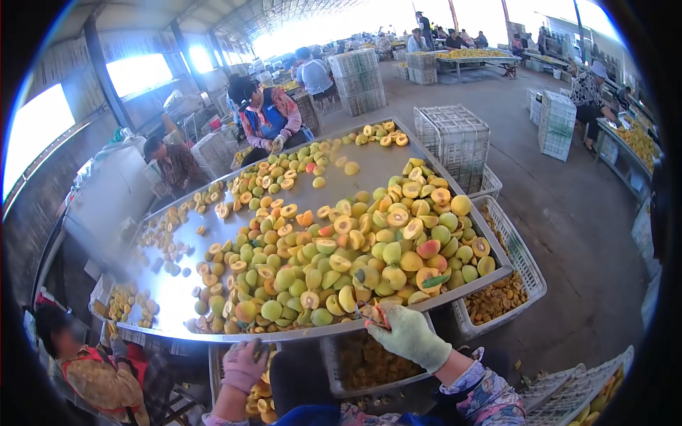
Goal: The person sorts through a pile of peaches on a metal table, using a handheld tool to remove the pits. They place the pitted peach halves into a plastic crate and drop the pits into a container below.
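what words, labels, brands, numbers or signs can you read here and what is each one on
None can be read.
Pink knit glove on the left hand, pale green knit glove on the right hand: no lettering visible.
Shiny metal table: no lettering visible.
Blue cloth vest on the person across it: any print is too small and blurred to read.

Daylight floods a broad, open-sided interior

A pale, ribbed roof (234, 15) slopes overhead. Along the left wall (145, 113), dark posts (106, 71) stand between bright windows (138, 75). White glare washes out the farthest reaches. The grey floor (582, 241) looks worn and patchily stained, with stacked pale crates (357, 82) standing on it. Farther back is a long table (465, 61), and a bench (624, 151) runs along the far right.
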`<state>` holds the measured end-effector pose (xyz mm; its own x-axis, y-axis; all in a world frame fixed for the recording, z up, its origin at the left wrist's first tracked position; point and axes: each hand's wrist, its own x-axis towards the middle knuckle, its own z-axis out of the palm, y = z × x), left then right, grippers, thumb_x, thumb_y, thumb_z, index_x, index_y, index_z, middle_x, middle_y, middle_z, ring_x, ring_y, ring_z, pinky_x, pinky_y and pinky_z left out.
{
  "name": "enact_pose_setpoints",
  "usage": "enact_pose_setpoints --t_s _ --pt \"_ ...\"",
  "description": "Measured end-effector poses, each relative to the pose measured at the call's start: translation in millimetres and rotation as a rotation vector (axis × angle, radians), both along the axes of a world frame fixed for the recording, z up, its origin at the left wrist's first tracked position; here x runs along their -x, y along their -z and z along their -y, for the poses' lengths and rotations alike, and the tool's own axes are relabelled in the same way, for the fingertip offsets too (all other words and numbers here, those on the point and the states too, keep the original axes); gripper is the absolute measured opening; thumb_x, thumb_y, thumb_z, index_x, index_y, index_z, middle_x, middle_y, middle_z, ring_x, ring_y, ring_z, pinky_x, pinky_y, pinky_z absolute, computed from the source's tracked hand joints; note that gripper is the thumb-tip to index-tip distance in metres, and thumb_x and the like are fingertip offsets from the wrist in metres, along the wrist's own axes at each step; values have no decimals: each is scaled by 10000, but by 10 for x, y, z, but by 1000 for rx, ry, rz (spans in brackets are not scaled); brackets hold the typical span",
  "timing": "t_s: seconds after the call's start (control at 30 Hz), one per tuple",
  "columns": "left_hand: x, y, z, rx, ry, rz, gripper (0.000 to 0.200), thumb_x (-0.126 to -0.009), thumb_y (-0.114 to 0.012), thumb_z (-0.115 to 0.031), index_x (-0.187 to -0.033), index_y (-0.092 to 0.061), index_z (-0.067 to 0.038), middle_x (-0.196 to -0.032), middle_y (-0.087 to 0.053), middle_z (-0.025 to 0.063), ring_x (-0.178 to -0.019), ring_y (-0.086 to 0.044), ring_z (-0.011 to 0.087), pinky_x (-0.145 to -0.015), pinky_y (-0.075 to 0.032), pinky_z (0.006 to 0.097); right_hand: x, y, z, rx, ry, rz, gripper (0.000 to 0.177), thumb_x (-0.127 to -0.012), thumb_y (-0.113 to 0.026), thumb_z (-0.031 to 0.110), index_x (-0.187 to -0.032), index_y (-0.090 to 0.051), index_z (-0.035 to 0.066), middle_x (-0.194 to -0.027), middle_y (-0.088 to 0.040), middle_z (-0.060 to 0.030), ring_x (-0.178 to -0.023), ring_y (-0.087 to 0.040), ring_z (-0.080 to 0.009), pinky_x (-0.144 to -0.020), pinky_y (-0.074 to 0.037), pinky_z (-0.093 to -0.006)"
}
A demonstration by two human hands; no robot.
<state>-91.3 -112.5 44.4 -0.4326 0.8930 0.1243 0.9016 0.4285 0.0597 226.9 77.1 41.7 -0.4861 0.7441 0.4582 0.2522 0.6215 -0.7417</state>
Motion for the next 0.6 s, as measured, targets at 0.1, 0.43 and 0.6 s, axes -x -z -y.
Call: enact_pose_setpoints --t_s 0.1,0.43,0.6 --pt "314 44 150 81 -58 -187 471 -821 -690 -374 -1189 -648 -83 -1149 -639 140 -1080 -599 334 -960 -458 450 -13 214 -66 -27 -59 39 241 -829 -747 243 -905 -599 68 -732 -605 -113 -654 -629 -318 -585 -506 -391" --pt "-548 -605 -2278 -71 451 72 478 -898 -629 -449 -1240 -609 -115 -1103 -665 153 -1057 -630 330 -927 -500 422 -146 241 -265 -54 7 65 287 -803 -751 238 -1017 -647 77 -791 -650 -118 -736 -657 -328 -627 -535 -383" --pt "-267 -452 -3408 171 242 185 574 -862 -619 -515 -1239 -617 -82 -1184 -657 189 -1106 -625 353 -959 -492 416 -209 260 -393 53 46 58 306 -817 -733 254 -1061 -670 79 -841 -677 -139 -781 -671 -329 -655 -545 -378"
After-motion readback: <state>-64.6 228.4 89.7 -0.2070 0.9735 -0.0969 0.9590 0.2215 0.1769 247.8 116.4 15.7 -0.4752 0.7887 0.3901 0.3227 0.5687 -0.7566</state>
